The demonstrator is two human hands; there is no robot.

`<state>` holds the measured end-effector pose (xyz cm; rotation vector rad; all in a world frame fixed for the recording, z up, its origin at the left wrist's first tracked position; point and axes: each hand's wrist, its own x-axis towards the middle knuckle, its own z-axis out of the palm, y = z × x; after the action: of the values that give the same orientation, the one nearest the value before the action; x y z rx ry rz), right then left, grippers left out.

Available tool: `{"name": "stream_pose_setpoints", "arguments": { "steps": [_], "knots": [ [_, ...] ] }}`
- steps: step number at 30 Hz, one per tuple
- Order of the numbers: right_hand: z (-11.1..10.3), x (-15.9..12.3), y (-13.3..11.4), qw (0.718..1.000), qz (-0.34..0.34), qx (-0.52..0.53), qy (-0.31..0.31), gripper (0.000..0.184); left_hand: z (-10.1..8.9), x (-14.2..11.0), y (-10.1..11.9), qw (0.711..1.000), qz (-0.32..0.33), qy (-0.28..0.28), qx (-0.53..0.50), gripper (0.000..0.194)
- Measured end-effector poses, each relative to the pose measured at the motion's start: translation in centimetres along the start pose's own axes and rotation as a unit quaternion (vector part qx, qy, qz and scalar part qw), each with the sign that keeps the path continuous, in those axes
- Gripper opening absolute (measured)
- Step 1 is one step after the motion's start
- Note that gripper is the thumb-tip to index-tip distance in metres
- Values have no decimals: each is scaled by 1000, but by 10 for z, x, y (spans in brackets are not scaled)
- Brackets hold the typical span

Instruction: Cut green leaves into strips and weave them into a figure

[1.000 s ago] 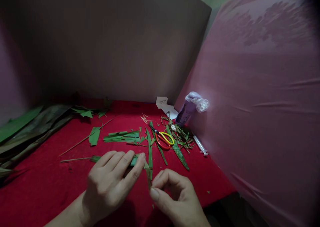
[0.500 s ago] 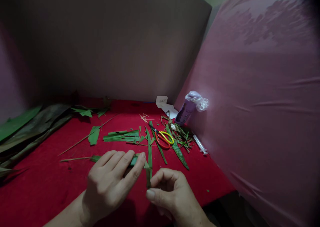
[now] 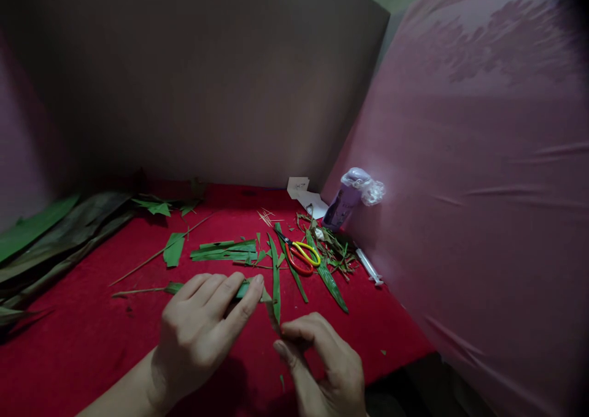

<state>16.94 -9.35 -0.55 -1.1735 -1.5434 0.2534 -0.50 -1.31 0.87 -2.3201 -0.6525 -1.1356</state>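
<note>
My left hand (image 3: 207,325) is closed over a folded green leaf (image 3: 242,289), its fingers hiding most of it. From the left side of that hand a thin stem (image 3: 138,292) sticks out along the cloth. A narrow, dull-green leaf strip (image 3: 271,313) runs from under my left fingertips down to my right hand (image 3: 324,362). There its end meets the bent forefinger and thumb, which are closed around it; the very tip is hidden. Just beyond the hands lie scissors (image 3: 301,257) with one red and one yellow handle, beside long green leaf blades (image 3: 331,282).
Red cloth (image 3: 92,325) covers the table. Cut leaf pieces (image 3: 223,251), toothpicks (image 3: 265,216) and a heap of scraps (image 3: 340,251) lie about. A purple bottle (image 3: 343,205), white papers (image 3: 313,203) and a syringe (image 3: 368,267) are at the right; large leaves (image 3: 59,239) at the left.
My right hand has shifted slightly right, and the strip slants more toward it. A small green scrap now shows on the red below my hands. The left hand has barely moved.
</note>
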Motion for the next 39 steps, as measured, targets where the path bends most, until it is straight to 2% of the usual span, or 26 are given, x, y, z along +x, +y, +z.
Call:
{"name": "stream_pose_setpoints", "arguments": {
  "steps": [2,10,14,17,20,23,26,29,32,34,36,39],
  "knots": [
    [0,-3,3,1000,-20,-17,9,17,0,0,0,1000,-2,-1,-1,32],
    [0,-8,9,989,-108,-96,28,22,0,0,-1,1000,-5,7,-7,33],
    [3,-7,11,985,-155,-81,-1,23,1,1,0,1000,-4,8,-8,32],
    [6,-6,11,988,-145,-43,-15,17,1,1,-1,1000,-4,9,-10,30],
    [9,-3,10,996,-80,44,-20,7,1,0,-1,1000,1,11,-9,30],
    [11,3,7,985,69,153,-41,22,1,-3,-1,1000,1,6,-14,31],
    [11,10,4,935,240,247,-87,29,2,-4,-2,1000,0,6,-24,31],
    [9,14,2,881,329,327,-91,32,3,-3,-1,1000,0,9,-24,31],
    [7,16,0,833,387,378,-112,32,2,-2,-1,1000,1,5,-18,30],
    [6,16,1,817,406,389,-127,36,2,-1,0,1000,0,5,-17,29],
    [5,16,2,822,399,386,-127,35,2,-1,0,1000,0,6,-17,28],
    [4,19,2,848,362,369,-116,27,2,0,1,1000,0,6,-23,29]
  ]
}}
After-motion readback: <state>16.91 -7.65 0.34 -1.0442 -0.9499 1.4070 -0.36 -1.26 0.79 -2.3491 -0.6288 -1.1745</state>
